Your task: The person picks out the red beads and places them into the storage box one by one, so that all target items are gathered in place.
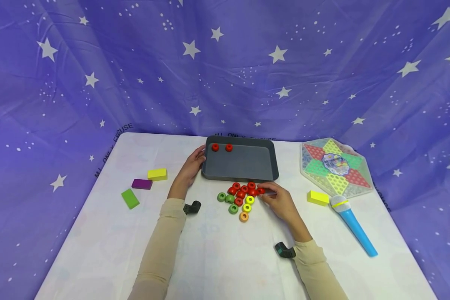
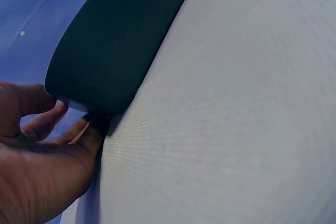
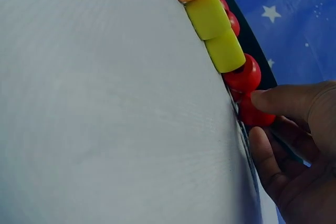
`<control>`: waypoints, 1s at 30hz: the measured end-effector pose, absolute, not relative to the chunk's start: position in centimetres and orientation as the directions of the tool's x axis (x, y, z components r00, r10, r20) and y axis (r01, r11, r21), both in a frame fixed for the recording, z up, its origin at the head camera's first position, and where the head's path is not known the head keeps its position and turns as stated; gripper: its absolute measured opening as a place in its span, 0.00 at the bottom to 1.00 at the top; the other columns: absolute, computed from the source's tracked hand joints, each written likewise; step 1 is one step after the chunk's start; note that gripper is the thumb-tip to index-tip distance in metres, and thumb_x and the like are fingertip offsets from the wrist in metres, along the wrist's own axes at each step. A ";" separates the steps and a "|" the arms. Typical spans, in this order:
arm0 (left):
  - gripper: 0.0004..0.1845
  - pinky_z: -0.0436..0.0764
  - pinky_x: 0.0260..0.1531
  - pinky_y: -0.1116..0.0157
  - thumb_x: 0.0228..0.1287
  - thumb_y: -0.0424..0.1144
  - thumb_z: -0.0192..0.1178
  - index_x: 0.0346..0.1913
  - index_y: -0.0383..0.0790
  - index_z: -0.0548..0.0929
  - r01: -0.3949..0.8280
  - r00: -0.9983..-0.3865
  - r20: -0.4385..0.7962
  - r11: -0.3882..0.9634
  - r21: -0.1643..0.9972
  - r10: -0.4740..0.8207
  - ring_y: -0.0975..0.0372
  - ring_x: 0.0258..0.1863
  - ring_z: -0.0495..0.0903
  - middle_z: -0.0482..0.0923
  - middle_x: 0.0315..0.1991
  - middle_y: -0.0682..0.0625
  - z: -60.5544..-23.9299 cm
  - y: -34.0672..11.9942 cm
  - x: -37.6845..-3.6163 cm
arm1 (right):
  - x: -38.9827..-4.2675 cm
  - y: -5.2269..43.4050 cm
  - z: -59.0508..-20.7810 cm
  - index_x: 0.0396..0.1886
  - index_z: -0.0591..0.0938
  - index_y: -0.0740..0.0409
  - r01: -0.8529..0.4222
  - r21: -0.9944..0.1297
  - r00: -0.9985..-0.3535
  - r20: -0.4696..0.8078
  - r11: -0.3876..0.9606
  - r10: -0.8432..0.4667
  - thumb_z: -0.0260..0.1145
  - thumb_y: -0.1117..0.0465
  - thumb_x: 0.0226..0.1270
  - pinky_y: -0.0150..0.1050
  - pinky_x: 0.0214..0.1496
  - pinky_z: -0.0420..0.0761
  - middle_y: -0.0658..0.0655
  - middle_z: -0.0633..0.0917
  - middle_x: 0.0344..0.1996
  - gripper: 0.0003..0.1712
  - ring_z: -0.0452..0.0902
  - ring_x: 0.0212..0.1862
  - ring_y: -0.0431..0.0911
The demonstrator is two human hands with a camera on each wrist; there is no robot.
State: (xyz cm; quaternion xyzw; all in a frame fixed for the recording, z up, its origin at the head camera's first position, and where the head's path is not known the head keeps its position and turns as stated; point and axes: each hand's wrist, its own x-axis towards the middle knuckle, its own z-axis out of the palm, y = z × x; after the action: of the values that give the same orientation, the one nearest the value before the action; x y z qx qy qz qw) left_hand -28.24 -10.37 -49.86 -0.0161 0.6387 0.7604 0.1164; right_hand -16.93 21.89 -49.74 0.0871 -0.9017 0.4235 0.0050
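Observation:
A dark grey rectangular tray (image 1: pixel 240 162) lies at the back of the table, with two red beads in its far left corner, one of them this bead (image 1: pixel 215 147). My left hand (image 1: pixel 192 166) holds the tray's left side, fingers and thumb against its outer wall in the left wrist view. In front of the tray lies a cluster of holed beads: several red, green ones (image 1: pixel 233 209), yellow ones (image 1: pixel 246 208) and an orange one (image 1: pixel 243 216). At the cluster's right edge my right hand (image 1: pixel 281 202) pinches a red bead (image 3: pixel 255 111) between thumb and finger.
On the left lie a yellow block (image 1: pixel 157 174), a purple block (image 1: pixel 141 184) and a green block (image 1: pixel 130 198). To the right are a hexagonal Chinese checkers board (image 1: pixel 315 168), another yellow block (image 1: pixel 318 198) and a blue toy microphone (image 1: pixel 358 231). A starry purple curtain (image 1: pixel 240 83) hangs behind the table.

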 end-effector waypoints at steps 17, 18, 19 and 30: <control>0.28 0.58 0.71 0.58 0.74 0.29 0.43 0.74 0.47 0.60 -0.194 -0.974 -0.172 -0.152 0.969 0.144 0.57 0.72 0.59 0.58 0.73 0.44 -49.9 -10.2 -28.2 | -17.6 22.3 -45.2 0.54 0.83 0.54 -0.182 -0.800 -0.982 0.116 0.572 -0.149 0.69 0.65 0.61 0.25 0.43 0.80 0.52 0.82 0.51 0.20 0.80 0.50 0.47; 0.28 0.58 0.71 0.58 0.74 0.29 0.43 0.74 0.46 0.60 -0.195 -0.974 -0.174 -0.152 0.969 0.142 0.57 0.72 0.59 0.59 0.73 0.44 -49.9 -10.2 -28.2 | -17.8 22.2 -45.0 0.54 0.82 0.54 -0.183 -0.799 -0.982 0.119 0.573 -0.148 0.69 0.64 0.61 0.25 0.43 0.80 0.52 0.82 0.51 0.20 0.80 0.50 0.48; 0.28 0.58 0.71 0.58 0.74 0.29 0.43 0.74 0.46 0.60 -0.194 -0.975 -0.173 -0.152 0.969 0.142 0.57 0.72 0.59 0.58 0.73 0.44 -49.9 -10.2 -28.2 | -18.0 22.1 -44.7 0.54 0.82 0.54 -0.184 -0.799 -0.982 0.121 0.573 -0.145 0.69 0.64 0.61 0.25 0.44 0.79 0.52 0.82 0.51 0.20 0.80 0.50 0.48; 0.28 0.59 0.70 0.56 0.73 0.28 0.43 0.74 0.45 0.61 -0.181 -0.978 -0.159 -0.174 0.968 0.133 0.55 0.71 0.61 0.60 0.72 0.43 -50.0 -10.3 -28.1 | -22.0 21.3 -43.6 0.55 0.82 0.54 -0.173 -0.846 -0.983 0.113 0.504 -0.147 0.68 0.63 0.63 0.37 0.48 0.81 0.55 0.83 0.49 0.20 0.80 0.50 0.48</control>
State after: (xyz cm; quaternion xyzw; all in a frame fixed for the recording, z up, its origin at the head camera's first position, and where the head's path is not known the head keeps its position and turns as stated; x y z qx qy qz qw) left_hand -28.09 -10.25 -50.02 -0.0188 0.6345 0.7659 0.1023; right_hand -22.03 21.31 -43.62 0.0921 -0.8671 0.4893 0.0131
